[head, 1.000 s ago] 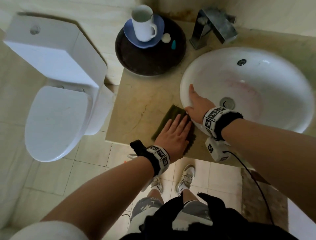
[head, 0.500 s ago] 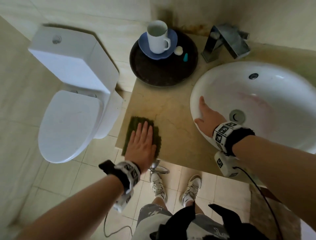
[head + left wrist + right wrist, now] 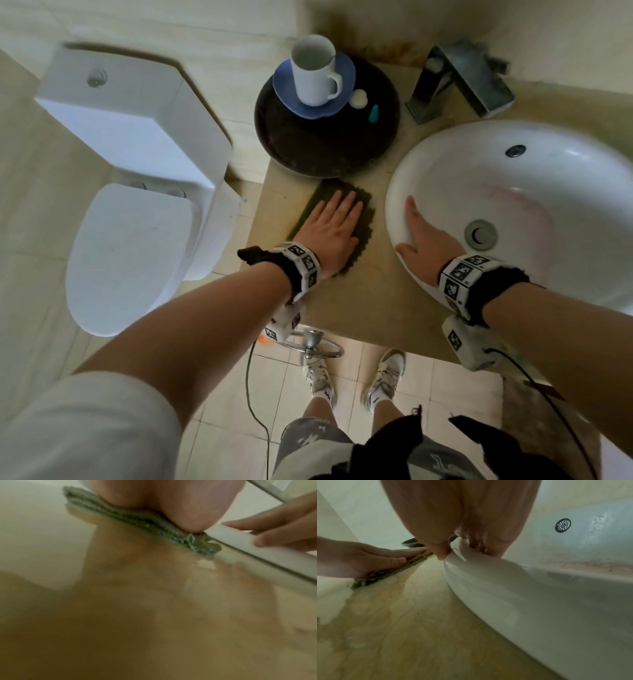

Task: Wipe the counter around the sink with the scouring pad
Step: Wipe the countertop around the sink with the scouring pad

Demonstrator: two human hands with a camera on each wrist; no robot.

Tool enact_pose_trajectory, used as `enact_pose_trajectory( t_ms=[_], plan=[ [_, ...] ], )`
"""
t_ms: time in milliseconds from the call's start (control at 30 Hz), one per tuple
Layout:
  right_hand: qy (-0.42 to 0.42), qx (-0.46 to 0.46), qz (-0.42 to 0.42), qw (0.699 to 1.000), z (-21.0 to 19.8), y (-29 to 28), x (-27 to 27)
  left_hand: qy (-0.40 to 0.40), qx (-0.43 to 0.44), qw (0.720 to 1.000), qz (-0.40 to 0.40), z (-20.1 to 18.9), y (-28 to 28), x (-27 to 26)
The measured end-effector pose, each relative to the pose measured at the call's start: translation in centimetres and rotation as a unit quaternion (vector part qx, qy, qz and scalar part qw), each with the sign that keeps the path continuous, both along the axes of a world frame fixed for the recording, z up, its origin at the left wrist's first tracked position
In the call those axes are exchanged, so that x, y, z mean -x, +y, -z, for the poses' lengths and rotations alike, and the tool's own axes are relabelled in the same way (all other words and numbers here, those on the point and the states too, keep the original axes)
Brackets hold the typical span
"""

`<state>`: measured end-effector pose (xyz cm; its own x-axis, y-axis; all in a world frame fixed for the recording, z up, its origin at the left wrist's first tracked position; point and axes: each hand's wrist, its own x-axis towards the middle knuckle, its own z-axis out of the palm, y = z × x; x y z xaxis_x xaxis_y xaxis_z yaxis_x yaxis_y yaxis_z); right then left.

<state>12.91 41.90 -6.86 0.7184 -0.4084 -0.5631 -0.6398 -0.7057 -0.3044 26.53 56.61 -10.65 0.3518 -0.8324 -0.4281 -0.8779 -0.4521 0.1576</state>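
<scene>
A green scouring pad (image 3: 363,229) lies flat on the beige counter (image 3: 363,298), between the dark tray and the white sink (image 3: 394,192). My left hand (image 3: 334,224) presses on it with straight fingers, palm down. In the left wrist view the palm (image 3: 171,500) sits on the pad (image 3: 137,519). My right hand (image 3: 423,236) rests on the sink's left rim, holding nothing. The right wrist view shows its thumb (image 3: 441,553) on the rim (image 3: 471,568), and the left hand (image 3: 359,558) on the pad (image 3: 388,573) further left.
Just behind the pad stands a dark round tray (image 3: 325,150) with a blue saucer and a white mug (image 3: 313,73). A metal faucet (image 3: 462,82) is at the back. The counter's left edge (image 3: 262,205) drops off toward a white toilet (image 3: 137,205).
My left hand slid the pad from beside the sink's front to the counter's front left edge, then back and right, up near the tray. The right hand stayed on the sink rim.
</scene>
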Motion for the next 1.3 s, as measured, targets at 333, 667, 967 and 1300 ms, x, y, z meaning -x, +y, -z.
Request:
enact_pose_trajectory(
  t_ms=[333, 667, 967, 1300],
  plan=[
    [0.004, -0.001, 0.004, 1.0, 0.1, -0.1, 0.0, -0.007, 0.016, 0.982, -0.19, 0.1, 8.0, -3.6],
    [-0.002, -0.014, 0.01, 1.0, 0.2, 0.0, -0.1, 0.011, -0.062, 0.976, -0.21, -0.3, 12.7, 6.2],
    [-0.011, -0.005, 0.006, 1.0, 0.7, 0.0, 0.0, 0.023, -0.044, 0.998, -0.039, -0.4, 0.4, 6.0],
    [-0.011, 0.005, 0.003, 1.0, 0.9, 0.0, 0.1, -0.004, -0.007, 0.997, -0.072, 0.2, -1.2, 0.2]
  ],
)
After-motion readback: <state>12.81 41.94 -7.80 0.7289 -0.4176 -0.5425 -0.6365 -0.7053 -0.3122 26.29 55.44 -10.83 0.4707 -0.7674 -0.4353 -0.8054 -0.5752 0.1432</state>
